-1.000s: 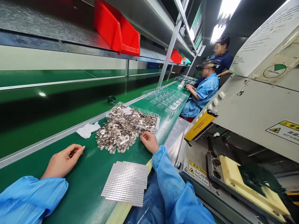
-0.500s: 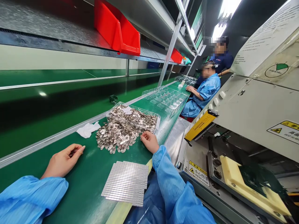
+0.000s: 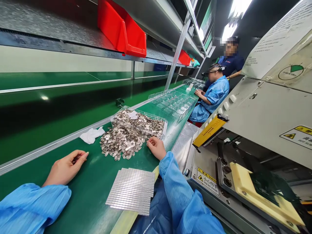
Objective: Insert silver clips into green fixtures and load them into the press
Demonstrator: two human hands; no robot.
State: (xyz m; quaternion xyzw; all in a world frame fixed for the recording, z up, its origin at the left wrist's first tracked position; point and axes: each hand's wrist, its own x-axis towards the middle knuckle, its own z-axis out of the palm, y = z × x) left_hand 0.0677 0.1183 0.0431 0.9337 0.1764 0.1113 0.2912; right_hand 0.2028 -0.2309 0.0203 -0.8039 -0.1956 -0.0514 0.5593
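A heap of small flat metal pieces point(image 3: 122, 143) spills from a clear plastic tray point(image 3: 164, 131) onto the green bench. My left hand point(image 3: 65, 167) rests on the bench left of the heap, fingers curled and thumb against the index finger, with nothing visible between them. At the heap's right edge, my right hand point(image 3: 156, 147) has its fingers curled in; whether a piece is held there is hidden. Between my hands, nearer to me, a flat sheet of silver strips laid in rows point(image 3: 131, 191) lies at the bench edge, partly over a pale yellow strip point(image 3: 124, 222).
A white cloth point(image 3: 92, 135) lies left of the heap. Clear trays point(image 3: 173, 102) stand farther along the bench, near a seated co-worker point(image 3: 216, 92); another person point(image 3: 231, 61) stands behind. A red bin point(image 3: 122, 32) sits on the shelf. A machine point(image 3: 275, 107) with warning labels occupies the right.
My hands, the heap and the silver sheet stay where they were. In the background, the seated co-worker's head and hands have shifted slightly.
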